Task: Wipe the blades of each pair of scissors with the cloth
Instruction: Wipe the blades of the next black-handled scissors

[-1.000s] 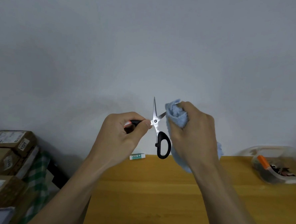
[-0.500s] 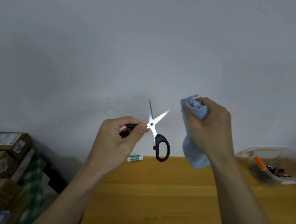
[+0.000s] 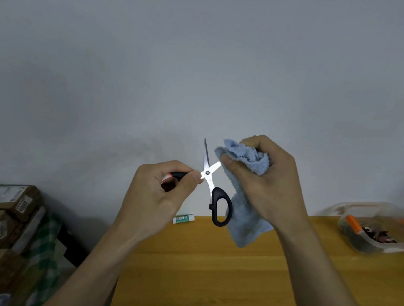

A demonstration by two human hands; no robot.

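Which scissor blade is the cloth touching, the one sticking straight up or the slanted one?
The slanted blade. Its tip goes into the blue cloth held by the right hand. The upright blade stands bare beside the cloth.

Left hand [image 3: 163,193] and right hand [image 3: 268,178] raised, fingers curled, gripping.

Right blade tip of scissors [image 3: 207,174] hidden behind cloth [image 3: 244,214]; one handle loop covered by left hand [image 3: 160,193]. Clear container [image 3: 376,225] blurred, contents indistinct. Cardboard boxes [image 3: 5,214] cut off at left edge.
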